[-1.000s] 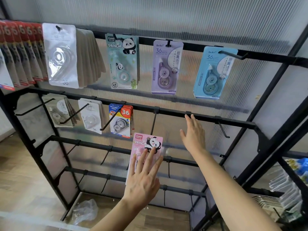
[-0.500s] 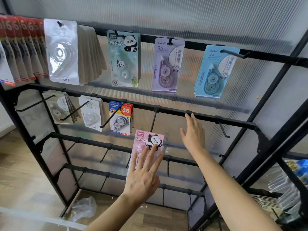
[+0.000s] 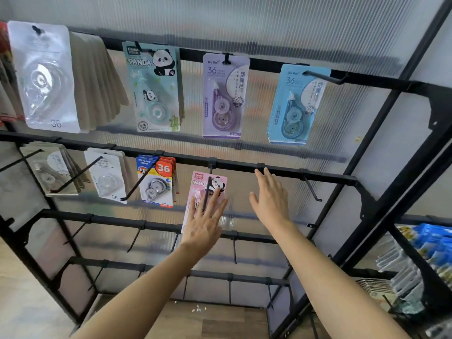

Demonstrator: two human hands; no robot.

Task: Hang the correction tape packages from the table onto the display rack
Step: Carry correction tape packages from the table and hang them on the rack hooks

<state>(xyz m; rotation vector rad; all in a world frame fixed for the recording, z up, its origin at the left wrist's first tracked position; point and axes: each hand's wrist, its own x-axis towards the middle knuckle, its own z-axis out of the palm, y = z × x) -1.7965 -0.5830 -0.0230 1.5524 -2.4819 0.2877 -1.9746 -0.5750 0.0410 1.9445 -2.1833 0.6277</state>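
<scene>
Pink panda package (image 3: 209, 185): hung on a peg of the second rail, centre of the frame, card top just under the bar; peg ran down across its face.
Peg (image 3: 206, 192): black, sloped forward and down; passed through the card's hole, it seemed, though the hole itself could not be made out.
Left hand (image 3: 204, 225): flat and spread, fingers on the lower face of the pink package, gripping nothing; pressed rather than pinched.
Right hand (image 3: 270, 196): open, fingers loosely together, tips touching the second rail (image 3: 325, 176) just right of the package; held nothing.
Step in hand, judged: seating the card back against the bar.
Done well: pushed with flat fingers low on the card, straight along the peg, so the card slid without bending; rail steadied meanwhile.
Risk, judged: card creased, or slipped forward off the peg on release.
Neighbours: 36 package (image 3: 156, 181) just to the left, untouched; next peg (image 3: 310, 189) to the right bare.
Table: not in view.
</scene>
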